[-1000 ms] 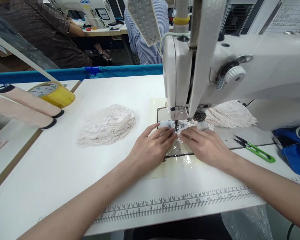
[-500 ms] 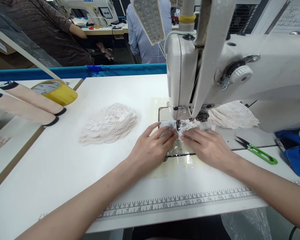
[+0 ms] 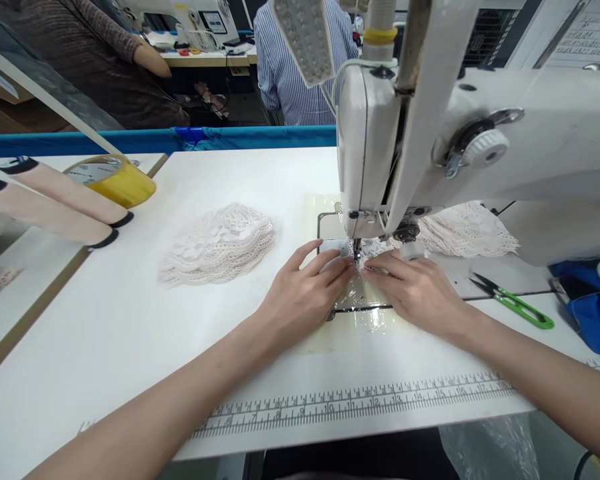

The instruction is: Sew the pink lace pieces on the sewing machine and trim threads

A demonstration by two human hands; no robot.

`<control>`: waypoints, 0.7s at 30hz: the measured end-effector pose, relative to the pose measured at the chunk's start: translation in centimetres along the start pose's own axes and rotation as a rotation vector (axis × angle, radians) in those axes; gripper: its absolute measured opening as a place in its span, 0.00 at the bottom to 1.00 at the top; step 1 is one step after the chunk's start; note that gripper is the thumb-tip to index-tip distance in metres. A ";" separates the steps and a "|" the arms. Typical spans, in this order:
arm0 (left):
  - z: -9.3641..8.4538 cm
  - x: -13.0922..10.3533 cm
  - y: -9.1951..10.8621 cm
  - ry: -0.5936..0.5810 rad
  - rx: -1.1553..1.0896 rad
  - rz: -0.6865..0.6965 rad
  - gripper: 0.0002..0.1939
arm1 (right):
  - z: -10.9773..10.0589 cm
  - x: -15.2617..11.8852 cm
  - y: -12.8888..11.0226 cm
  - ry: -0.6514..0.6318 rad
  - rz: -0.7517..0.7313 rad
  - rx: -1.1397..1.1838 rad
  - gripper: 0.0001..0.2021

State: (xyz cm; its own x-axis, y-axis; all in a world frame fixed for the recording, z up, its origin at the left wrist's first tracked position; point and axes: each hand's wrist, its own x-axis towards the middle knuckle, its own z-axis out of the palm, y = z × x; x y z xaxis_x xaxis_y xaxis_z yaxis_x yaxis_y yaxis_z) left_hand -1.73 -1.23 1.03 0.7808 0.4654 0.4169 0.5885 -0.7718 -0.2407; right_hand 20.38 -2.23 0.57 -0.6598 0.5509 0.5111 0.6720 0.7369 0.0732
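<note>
Under the needle of the white sewing machine (image 3: pixel 367 147) lies a small piece of white lace (image 3: pixel 375 247), partly hidden by my fingers. My left hand (image 3: pixel 307 287) rests on the machine plate just left of the presser foot (image 3: pixel 357 249), its fingertips at the lace edge. From the right, my right hand (image 3: pixel 417 283) has its fingertips pressed on the lace beside the foot. A pile of lace pieces (image 3: pixel 220 245) sits on the table to the left. More lace (image 3: pixel 467 230) lies behind the machine head on the right.
Green-handled thread snips (image 3: pixel 517 305) lie right of my right hand, near blue fabric (image 3: pixel 597 313). A yellow tape roll (image 3: pixel 127 185) and two thread-like pink tubes (image 3: pixel 65 193) stand at the left. A printed ruler (image 3: pixel 330 410) runs along the front edge. Two people are beyond the table.
The view has shifted slightly. My hands stay at the presser foot in nearly the same pose, with the right fingers slightly more bent.
</note>
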 end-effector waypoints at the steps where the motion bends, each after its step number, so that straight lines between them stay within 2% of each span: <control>1: 0.0 0.0 0.1 0.000 -0.004 -0.002 0.17 | 0.0 -0.1 0.0 0.002 0.011 0.012 0.13; 15: 0.4 0.1 -0.3 0.012 -0.041 -0.051 0.16 | 0.2 0.0 -0.1 -0.030 0.013 0.004 0.15; 21: 0.6 0.4 -0.6 -0.025 -0.051 -0.092 0.17 | 0.2 0.5 0.0 -0.052 0.003 -0.075 0.15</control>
State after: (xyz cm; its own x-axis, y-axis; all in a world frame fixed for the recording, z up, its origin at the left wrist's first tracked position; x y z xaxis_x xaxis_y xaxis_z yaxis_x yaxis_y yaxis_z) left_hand -1.59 -0.33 0.83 0.7292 0.5457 0.4129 0.6472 -0.7459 -0.1572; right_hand 20.01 -1.88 0.59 -0.6732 0.5740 0.4661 0.6960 0.7049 0.1372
